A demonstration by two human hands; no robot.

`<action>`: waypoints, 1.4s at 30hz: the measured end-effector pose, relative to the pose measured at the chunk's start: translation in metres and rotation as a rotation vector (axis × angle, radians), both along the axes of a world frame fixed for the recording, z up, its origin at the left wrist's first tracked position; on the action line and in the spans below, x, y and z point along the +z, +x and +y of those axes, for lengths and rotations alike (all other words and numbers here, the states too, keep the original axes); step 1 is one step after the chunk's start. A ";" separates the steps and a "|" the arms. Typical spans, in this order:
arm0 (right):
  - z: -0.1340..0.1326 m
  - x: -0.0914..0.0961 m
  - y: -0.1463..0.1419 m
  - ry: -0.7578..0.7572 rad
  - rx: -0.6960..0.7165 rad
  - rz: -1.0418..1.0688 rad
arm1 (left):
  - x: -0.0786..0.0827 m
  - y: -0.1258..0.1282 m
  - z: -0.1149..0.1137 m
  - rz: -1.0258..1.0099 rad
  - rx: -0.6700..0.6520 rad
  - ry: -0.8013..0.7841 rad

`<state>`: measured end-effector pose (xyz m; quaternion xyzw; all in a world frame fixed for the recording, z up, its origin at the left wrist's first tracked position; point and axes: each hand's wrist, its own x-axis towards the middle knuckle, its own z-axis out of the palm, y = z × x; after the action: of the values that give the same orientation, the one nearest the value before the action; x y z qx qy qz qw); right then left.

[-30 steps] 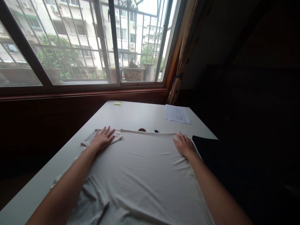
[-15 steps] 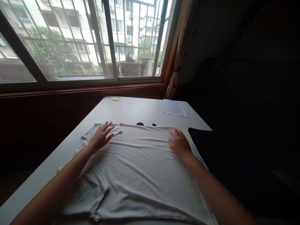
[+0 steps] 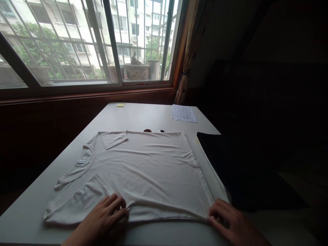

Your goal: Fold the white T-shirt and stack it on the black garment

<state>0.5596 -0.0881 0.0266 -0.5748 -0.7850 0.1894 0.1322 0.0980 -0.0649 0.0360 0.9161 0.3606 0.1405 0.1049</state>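
A white T-shirt (image 3: pixel 153 171) lies spread on its side across the table, its neckline to the left and its hem to the right. The far sleeve is turned in over the body, and the near sleeve lies flat toward the lower left. My left hand (image 3: pixel 105 215) pinches the near edge of the shirt just right of that sleeve, and a fold rises at the fingertips. At the near hem corner, my right hand (image 3: pixel 228 218) has its fingers closed on the fabric.
The white table (image 3: pixel 143 116) carries a yellow sticky note (image 3: pixel 120 105) and printed sheets (image 3: pixel 184 113) at the back. Two small round items, one brown (image 3: pixel 147 130), sit past the shirt's far edge. Dark cloth (image 3: pixel 230 164) lies to the right. A barred window stands behind.
Both hands have come from the shirt's far side to its near edge and now grip it. The near sleeve and neckline show plainly. The view has shifted slightly.
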 end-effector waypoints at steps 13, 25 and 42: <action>-0.017 0.016 0.014 0.152 0.091 -0.109 | 0.009 -0.008 -0.012 0.048 0.009 0.044; -0.019 0.014 0.018 -0.020 -0.116 0.047 | 0.014 -0.005 -0.014 0.065 -0.015 -0.166; 0.004 -0.008 0.007 0.058 -0.477 0.189 | 0.015 0.003 -0.009 0.032 -0.113 -0.071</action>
<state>0.5664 -0.0841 0.0185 -0.7195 -0.6165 0.1828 0.2624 0.1008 -0.0743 0.0512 0.9329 0.3145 0.1066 0.1394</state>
